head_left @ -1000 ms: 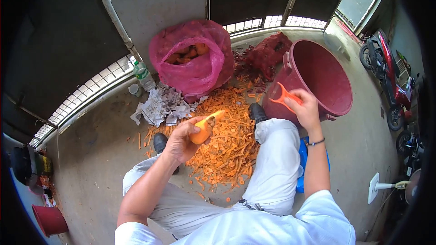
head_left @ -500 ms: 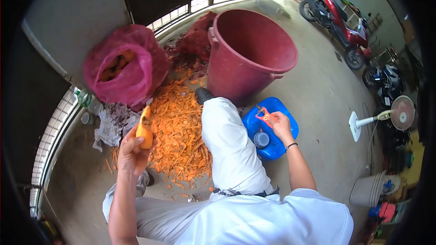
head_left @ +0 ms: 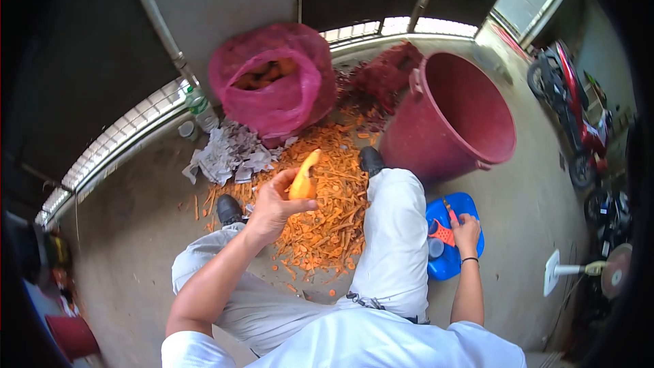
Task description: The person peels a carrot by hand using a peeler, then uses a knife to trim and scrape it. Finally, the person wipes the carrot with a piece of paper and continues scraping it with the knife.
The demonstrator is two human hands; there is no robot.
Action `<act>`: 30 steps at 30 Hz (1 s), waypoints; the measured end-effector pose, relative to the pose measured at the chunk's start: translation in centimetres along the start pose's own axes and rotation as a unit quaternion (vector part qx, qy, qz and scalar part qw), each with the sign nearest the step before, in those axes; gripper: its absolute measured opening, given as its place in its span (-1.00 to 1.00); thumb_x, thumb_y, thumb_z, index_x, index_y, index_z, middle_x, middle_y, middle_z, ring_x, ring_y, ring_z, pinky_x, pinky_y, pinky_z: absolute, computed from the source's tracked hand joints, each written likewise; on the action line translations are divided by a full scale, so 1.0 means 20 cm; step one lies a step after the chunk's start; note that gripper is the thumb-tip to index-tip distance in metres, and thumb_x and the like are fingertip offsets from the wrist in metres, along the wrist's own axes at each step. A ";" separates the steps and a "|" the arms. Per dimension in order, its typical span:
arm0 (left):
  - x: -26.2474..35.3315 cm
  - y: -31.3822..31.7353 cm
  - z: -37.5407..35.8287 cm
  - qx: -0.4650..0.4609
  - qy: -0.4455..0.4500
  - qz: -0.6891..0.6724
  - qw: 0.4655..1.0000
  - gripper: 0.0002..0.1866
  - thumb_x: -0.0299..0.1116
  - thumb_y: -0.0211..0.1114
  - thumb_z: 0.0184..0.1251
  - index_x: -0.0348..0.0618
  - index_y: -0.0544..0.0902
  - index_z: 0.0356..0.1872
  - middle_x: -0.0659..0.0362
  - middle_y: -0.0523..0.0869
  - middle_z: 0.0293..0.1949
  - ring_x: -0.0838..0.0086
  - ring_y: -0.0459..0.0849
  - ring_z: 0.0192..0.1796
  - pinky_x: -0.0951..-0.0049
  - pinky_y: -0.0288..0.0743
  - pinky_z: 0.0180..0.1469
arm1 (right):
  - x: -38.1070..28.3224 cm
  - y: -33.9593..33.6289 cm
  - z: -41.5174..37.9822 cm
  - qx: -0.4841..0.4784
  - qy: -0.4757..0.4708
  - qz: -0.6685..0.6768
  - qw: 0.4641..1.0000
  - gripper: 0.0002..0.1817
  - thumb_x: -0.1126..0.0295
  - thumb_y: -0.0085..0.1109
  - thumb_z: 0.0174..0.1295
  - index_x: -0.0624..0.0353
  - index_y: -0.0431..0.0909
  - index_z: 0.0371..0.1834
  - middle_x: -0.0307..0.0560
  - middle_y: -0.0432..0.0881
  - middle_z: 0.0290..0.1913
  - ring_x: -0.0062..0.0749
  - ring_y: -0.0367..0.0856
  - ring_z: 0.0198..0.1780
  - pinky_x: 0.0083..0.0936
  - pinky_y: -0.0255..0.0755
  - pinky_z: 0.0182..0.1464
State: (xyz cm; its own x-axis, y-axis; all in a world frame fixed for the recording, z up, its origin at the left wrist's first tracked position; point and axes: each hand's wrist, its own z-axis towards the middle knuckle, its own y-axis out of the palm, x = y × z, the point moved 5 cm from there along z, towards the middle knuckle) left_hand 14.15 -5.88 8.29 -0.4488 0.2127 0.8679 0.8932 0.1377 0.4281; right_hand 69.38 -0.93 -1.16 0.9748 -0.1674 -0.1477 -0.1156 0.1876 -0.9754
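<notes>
My left hand (head_left: 272,210) holds a peeled orange carrot (head_left: 302,184) with a dark patch near its narrow end, above a heap of orange peelings (head_left: 327,215). My right hand (head_left: 466,235) is closed over a blue plastic container (head_left: 444,269), its fingers at the red handle of what looks like a small knife (head_left: 450,212). Close beside those fingers is an orange peeler (head_left: 443,233), apparently on the blue top. A small round grey cup or cap (head_left: 435,248) sits there too. The fingertips of my right hand are partly hidden.
An open pink sack (head_left: 272,109) of carrots stands beyond the peelings. To its right are a dark red mesh sack (head_left: 385,78) and a large maroon bin (head_left: 422,133). Crumpled paper (head_left: 231,153) and a plastic bottle (head_left: 201,109) lie left. A fan (head_left: 558,269) and motorbikes (head_left: 569,105) are right.
The view has turned left. My right hand has lowered to the blue container, and the peeler it held up now lies beside its fingers. My left hand still holds the carrot.
</notes>
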 end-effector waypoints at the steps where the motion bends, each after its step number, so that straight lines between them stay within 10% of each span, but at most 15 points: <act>1: 0.00 -0.01 0.00 -0.008 0.009 0.029 0.999 -0.26 -0.71 0.57 0.08 -0.30 0.49 0.34 0.13 0.70 0.07 0.46 0.75 0.04 0.33 0.71 0.13 | 0.01 0.01 0.03 0.000 -0.014 0.000 1.000 -0.71 0.20 0.52 0.14 0.15 0.82 -0.18 0.03 0.78 -0.18 0.07 0.67 0.01 -0.04 0.51 0.12; 6: 0.02 -0.04 0.00 0.014 0.000 0.036 0.999 -0.31 -0.70 0.59 0.07 -0.31 0.52 0.28 0.14 0.75 0.00 0.45 0.77 0.03 0.41 0.66 0.19 | 0.08 0.17 0.12 -0.176 0.061 0.110 0.976 -0.70 0.29 0.49 0.21 0.22 0.79 -0.07 0.18 0.83 -0.11 0.07 0.76 -0.02 -0.11 0.59 0.05; 17: -0.01 0.03 -0.08 -0.065 -0.103 -0.190 0.974 -0.60 -0.52 0.34 0.28 -0.17 0.50 0.13 0.09 0.69 -0.11 0.44 0.62 -0.29 0.39 0.50 -0.34 | -0.35 -0.31 0.08 -0.024 -0.019 0.274 0.961 -0.67 0.26 0.19 0.55 0.24 0.54 0.21 0.11 0.73 0.00 -0.13 0.74 0.02 -0.29 0.57 0.09; 22: -0.03 0.06 -0.08 -0.034 -0.121 -0.130 0.983 -0.68 -0.55 0.35 0.26 -0.08 0.49 -0.01 0.15 0.68 -0.15 0.52 0.59 -0.39 0.47 0.39 -0.42 | -1.23 -0.69 -0.02 -0.074 -0.242 0.399 0.881 -0.70 0.38 0.18 0.57 0.29 0.61 0.23 0.01 0.75 0.06 -0.40 0.71 0.06 -0.45 0.56 0.16; 30: -0.01 0.08 -0.13 -0.033 -0.135 -0.080 0.987 -0.72 -0.58 0.32 0.28 -0.05 0.50 -0.07 0.26 0.59 -0.34 0.59 0.49 -0.50 0.51 0.20 -0.53 | -1.94 -0.67 -0.21 -0.179 -0.508 0.298 0.788 -0.71 0.14 0.28 0.48 0.17 0.70 -0.15 0.02 0.73 -0.28 0.00 0.73 -0.26 -0.15 0.59 -0.25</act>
State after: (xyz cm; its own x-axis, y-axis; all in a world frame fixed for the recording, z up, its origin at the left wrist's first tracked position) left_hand 15.77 -8.26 9.55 -0.5670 0.4448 0.6933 0.8066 0.1294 0.5767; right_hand 32.24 -0.92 16.97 0.3556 0.7425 -0.5676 -0.4809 -0.3754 -0.7923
